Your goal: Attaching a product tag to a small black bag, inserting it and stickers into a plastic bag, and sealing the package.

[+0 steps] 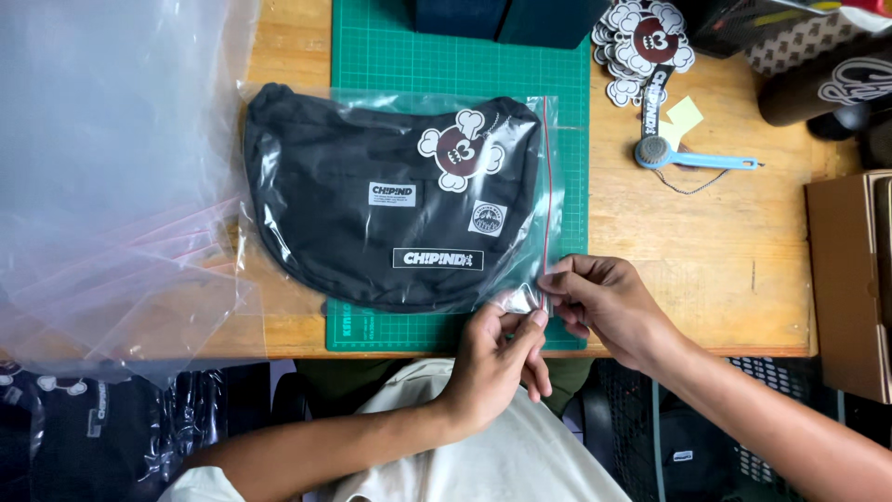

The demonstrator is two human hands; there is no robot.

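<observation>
Wooden table (725, 251), green cutting mat (390, 56), bagged black pouch (372, 214), blue brush (692, 158)

small packing workshop | green cutting mat (390, 56) | clear bag stack (102, 186) | sticker pile (641, 42) | wooden desk (725, 232)

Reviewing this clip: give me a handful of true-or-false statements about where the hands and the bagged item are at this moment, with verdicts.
1. The black sling bag lies inside a clear zip bag. True.
2. Both hands pinch the zip bag at its near right corner. True: the left hand and right hand meet at the red zip strip.
3. The zip bag rests on a red cutting mat. False: the cutting mat is green.
4. The right hand holds the blue-handled tool. False: the blue-handled tool lies untouched on the wooden table.
5. A stack of clear plastic bags lies left of the sling bag. True.
</observation>
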